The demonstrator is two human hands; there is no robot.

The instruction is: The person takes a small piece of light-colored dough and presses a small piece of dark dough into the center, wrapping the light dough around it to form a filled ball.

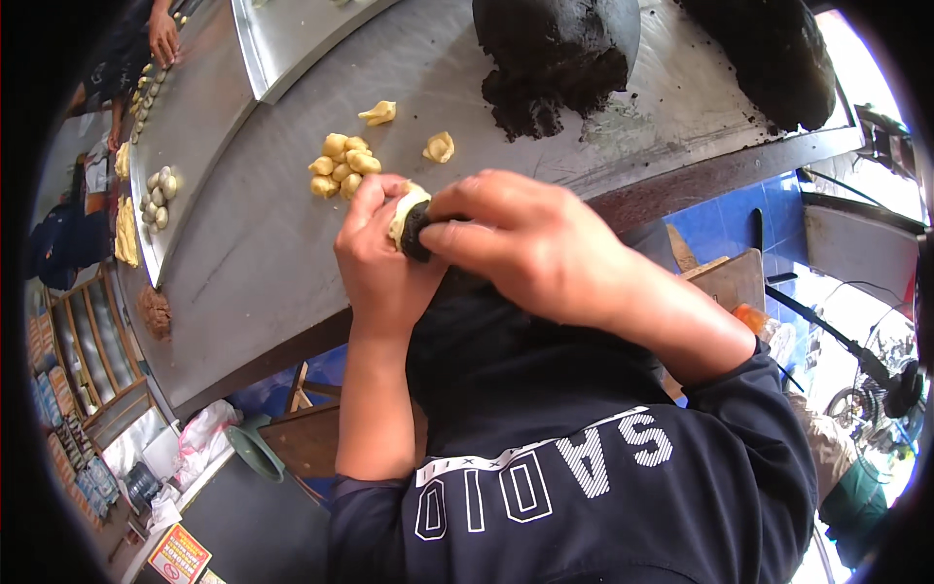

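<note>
Yellow dough balls (342,167) lie just beyond your left hand (377,248), which curls around a piece of dough (405,206); dark filling (415,236) sits against it, pinched by your right hand (530,238); far right rests a dark mound (559,54).

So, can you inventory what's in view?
Flat metal table: one, grey, mid-frame
Smooth dough balls: about ten, yellow, mid-table
Loose dough pieces: two, yellow, near balls
Crumbly mound: one, black, table's far side
Long lump: one, black, upper right
Oval balls: several, greyish, far left
Co-worker's hand: one, bare, upper left
Held dough piece: one, pale yellow, centre
Paste lump: one, black, against it
Left hand: one, bare, holding dough
Right hand: one, bare, touching paste
</note>
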